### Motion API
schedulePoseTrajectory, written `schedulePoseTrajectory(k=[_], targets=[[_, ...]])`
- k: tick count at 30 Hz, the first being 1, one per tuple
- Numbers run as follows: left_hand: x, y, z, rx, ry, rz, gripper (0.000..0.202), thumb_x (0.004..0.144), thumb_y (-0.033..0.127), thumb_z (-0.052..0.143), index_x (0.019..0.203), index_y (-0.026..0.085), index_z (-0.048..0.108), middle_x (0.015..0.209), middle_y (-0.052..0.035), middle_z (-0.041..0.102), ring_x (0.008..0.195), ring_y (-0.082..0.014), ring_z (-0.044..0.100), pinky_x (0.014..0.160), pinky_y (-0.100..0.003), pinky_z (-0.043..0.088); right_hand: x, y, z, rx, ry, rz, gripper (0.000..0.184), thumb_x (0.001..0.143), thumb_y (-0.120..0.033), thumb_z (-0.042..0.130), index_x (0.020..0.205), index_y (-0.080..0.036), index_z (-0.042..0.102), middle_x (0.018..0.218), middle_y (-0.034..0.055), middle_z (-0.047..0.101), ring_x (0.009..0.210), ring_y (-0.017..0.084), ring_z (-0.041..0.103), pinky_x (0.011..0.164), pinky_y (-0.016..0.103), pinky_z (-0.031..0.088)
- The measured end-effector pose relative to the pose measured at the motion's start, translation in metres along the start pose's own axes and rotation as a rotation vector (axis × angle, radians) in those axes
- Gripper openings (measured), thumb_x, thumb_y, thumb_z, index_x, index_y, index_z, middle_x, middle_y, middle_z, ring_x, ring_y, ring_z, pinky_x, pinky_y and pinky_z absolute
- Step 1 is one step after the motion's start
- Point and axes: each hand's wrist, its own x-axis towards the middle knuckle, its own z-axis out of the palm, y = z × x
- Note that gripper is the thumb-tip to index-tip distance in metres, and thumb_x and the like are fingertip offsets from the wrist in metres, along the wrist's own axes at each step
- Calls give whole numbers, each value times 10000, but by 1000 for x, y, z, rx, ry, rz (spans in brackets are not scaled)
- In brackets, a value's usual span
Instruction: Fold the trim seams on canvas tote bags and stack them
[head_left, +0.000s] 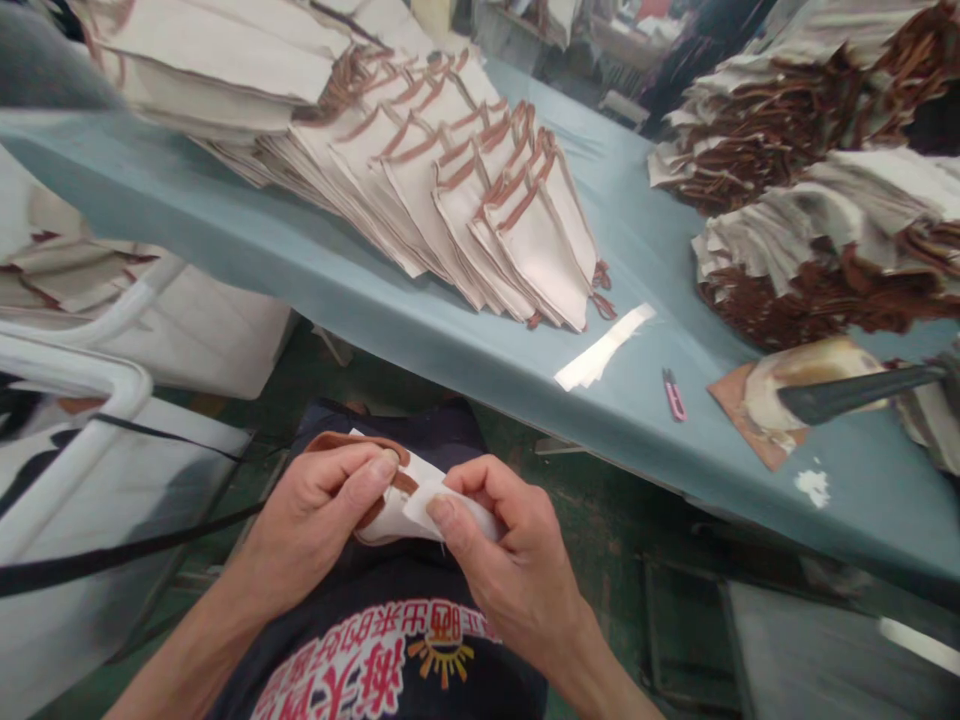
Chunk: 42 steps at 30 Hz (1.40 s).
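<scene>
Many stacked bags and messy piles sit on the table; below it, left hand and right hand pinch one bag.

On the surface a fanned stack of bags lies left and heaps of bags lie right; between them a paper strip lies just left of a small cutter. Before the surface, the left hand and right hand hold a pouch.
</scene>
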Motion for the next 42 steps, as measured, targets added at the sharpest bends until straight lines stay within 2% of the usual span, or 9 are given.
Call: schedulePoseTrajectory(k=[4,9,15,18,22,27,30,34,42], targets=[[1,9,3,-43,5,23,452,988,467,642,611,218,630,585,32,556,507,-129,473,452,-222,387,1,-10,3,-69,28,-18,238,1001,-420,697,854,-233,679,606,-63,577,490,99,443,490,246,280],[1,15,2,-31,15,65,447,992,407,623,588,232,544,534,61,485,467,-101,402,415,-201,324,7,-10,6,-118,30,39,245,992,-444,684,844,-255,632,618,-62,579,518,119,461,518,262,292],[2,14,-1,-73,-33,94,456,1033,398,605,615,214,584,570,60,485,482,-88,407,425,-187,325,9,-16,2,-124,-19,93,233,988,-454,685,870,-263,623,640,-63,596,539,131,469,545,273,306],[3,14,-1,-96,-57,120,490,1043,399,598,590,218,550,577,63,448,490,-86,387,428,-190,324,10,-18,2,-128,-35,105,252,987,-469,706,867,-267,614,634,-67,580,549,137,457,566,280,312],[5,14,-1,-106,-42,130,470,1046,386,605,611,209,576,611,55,486,515,-86,402,438,-186,332,12,-20,2,-120,-53,115,261,994,-481,706,870,-273,606,624,-75,558,547,140,440,585,288,313],[2,15,0,-99,-11,117,431,1014,365,624,613,209,605,569,71,433,481,-82,359,406,-192,280,14,-21,4,-162,-80,133,246,975,-453,690,846,-279,573,601,-80,542,537,142,419,599,301,291],[0,13,-2,-89,10,107,415,1001,376,643,625,202,662,567,63,468,482,-90,381,411,-199,290,17,-19,4,-162,-80,145,227,944,-440,693,841,-280,570,616,-73,565,559,147,446,605,300,290],[-2,5,-2,-75,23,69,438,1010,410,670,628,202,719,594,37,567,515,-112,462,454,-211,370,21,-14,5,-88,-106,163,220,916,-443,706,847,-277,579,645,-67,605,582,146,478,598,287,315],[-9,-18,-1,-154,36,-17,509,1084,562,695,725,222,815,658,16,665,572,-135,528,502,-223,422,23,-6,7,53,-118,153,263,936,-475,741,868,-267,596,622,-86,565,576,128,445,565,262,318]])
